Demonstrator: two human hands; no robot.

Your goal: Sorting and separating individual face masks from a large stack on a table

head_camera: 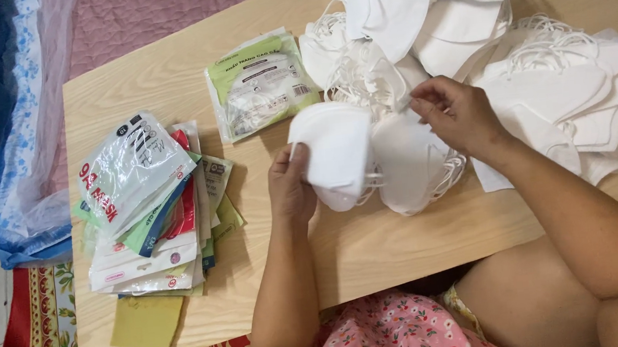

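Note:
My left hand point(290, 187) grips a small stack of folded white face masks point(335, 150) by its left edge, held just above the light wooden table point(378, 246). My right hand point(458, 114) reaches into the loose white masks point(408, 159) right beside that stack and pinches at one of them near its ear loops. A large heap of white masks point(460, 12) fills the table's far right, with more fanned out point(583, 91) past my right wrist.
A filled green-and-clear mask packet point(260, 84) lies behind the held stack. A pile of empty printed packets point(146, 206) sits at the table's left, above a yellow-green sheet point(146, 321). A blue plastic bag point(22, 135) hangs off the left edge over a patterned mat point(42, 331).

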